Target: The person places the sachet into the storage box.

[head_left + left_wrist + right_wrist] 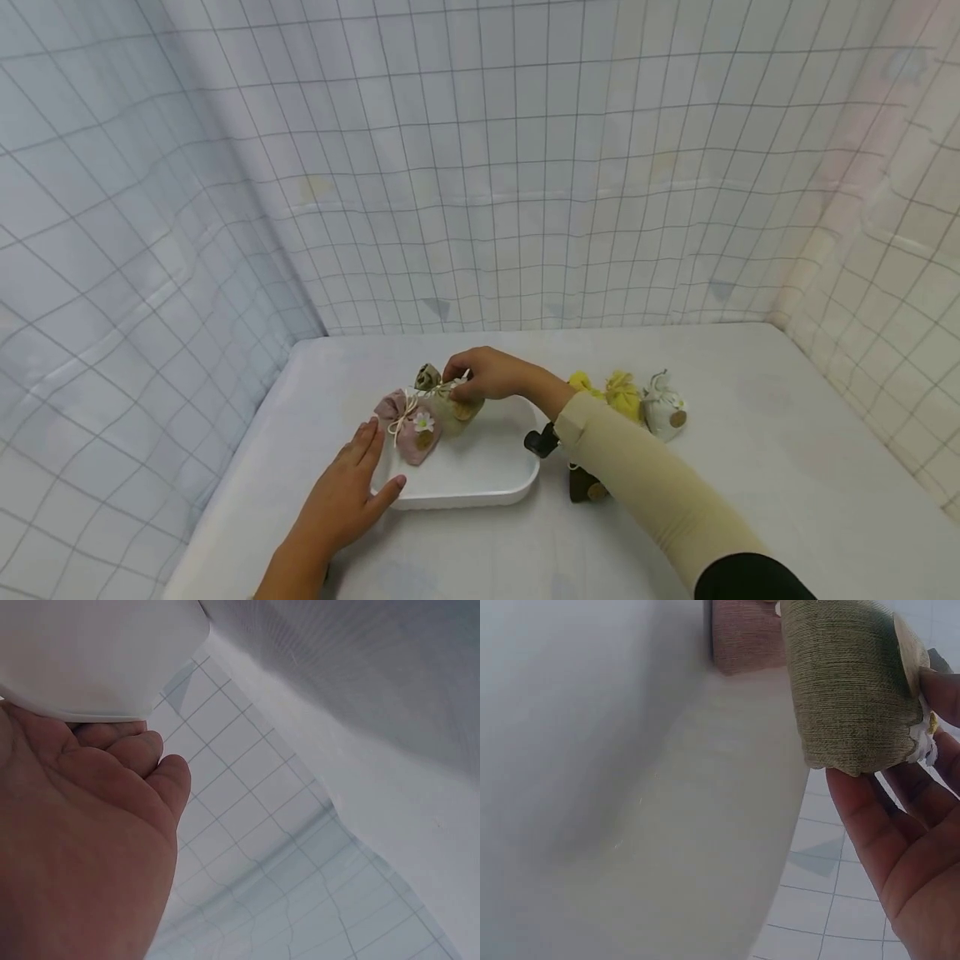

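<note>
A green drawstring pouch (pixel 447 414) with a flower and a round tag is held by my right hand (pixel 491 375) over the back left part of a white tray (pixel 480 479). In the right wrist view, thumb and fingers grip that pouch (pixel 847 690) from its sides. Beside it, a pink pouch (pixel 414 442) with a cream bow lies at the tray's left end. My left hand (pixel 341 492) touches the tray's left rim, its fingers fairly straight in the head view. The left wrist view shows its fingertips against the tray's side (pixel 82 667).
Right of the tray, partly behind my right forearm, are yellow pouches (pixel 622 398), a whitish pouch (pixel 663 408) and a dark pouch (pixel 585 485). A small black object (pixel 542 440) shows at my right wrist. Gridded white cloth (pixel 487 208) surrounds the table.
</note>
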The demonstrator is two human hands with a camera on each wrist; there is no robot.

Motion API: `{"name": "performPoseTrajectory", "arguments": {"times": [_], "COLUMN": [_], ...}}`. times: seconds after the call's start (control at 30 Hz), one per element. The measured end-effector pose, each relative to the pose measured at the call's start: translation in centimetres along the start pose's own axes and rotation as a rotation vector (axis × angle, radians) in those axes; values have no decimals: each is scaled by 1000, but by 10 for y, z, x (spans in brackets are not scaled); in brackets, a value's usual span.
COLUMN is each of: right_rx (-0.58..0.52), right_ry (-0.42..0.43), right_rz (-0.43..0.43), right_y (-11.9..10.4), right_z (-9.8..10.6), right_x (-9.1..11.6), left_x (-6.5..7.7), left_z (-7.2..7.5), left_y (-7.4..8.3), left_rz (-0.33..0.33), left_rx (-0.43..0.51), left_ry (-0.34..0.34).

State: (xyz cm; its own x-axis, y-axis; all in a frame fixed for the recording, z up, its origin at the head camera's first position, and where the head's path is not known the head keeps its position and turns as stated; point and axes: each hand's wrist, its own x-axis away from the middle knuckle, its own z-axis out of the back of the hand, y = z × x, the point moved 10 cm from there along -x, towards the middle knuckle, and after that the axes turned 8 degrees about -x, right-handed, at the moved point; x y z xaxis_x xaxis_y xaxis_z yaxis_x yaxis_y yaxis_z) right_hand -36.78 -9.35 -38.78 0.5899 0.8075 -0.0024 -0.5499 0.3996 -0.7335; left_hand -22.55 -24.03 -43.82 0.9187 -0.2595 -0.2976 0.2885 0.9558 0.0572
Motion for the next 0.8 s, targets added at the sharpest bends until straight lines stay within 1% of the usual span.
{"name": "performPoseTrajectory", "arguments": {"times": [0.2, 0.3, 0.43, 0.6, 0.8], "right_rx": [-6, -6, -9, -7, -7], "right_ry": [-11, -1, 20, 28, 26], "right_rz": [-6, -1, 4, -5, -26], "right_y": [0, 2, 2, 0, 7], "right_z": [-7, -10, -13, -19, -27], "right_x": [-6, -8, -6, -5, -6], "left_x": [-1, 0, 0, -1, 0], "left_z": [0, 1, 4, 3, 1], "left_y": [-1, -1, 0, 0, 1], "left_rz": [1, 0, -3, 2, -9], "left_rx": [3, -3, -9, -7, 6], "left_ry": [-1, 2, 4, -7, -4]}}
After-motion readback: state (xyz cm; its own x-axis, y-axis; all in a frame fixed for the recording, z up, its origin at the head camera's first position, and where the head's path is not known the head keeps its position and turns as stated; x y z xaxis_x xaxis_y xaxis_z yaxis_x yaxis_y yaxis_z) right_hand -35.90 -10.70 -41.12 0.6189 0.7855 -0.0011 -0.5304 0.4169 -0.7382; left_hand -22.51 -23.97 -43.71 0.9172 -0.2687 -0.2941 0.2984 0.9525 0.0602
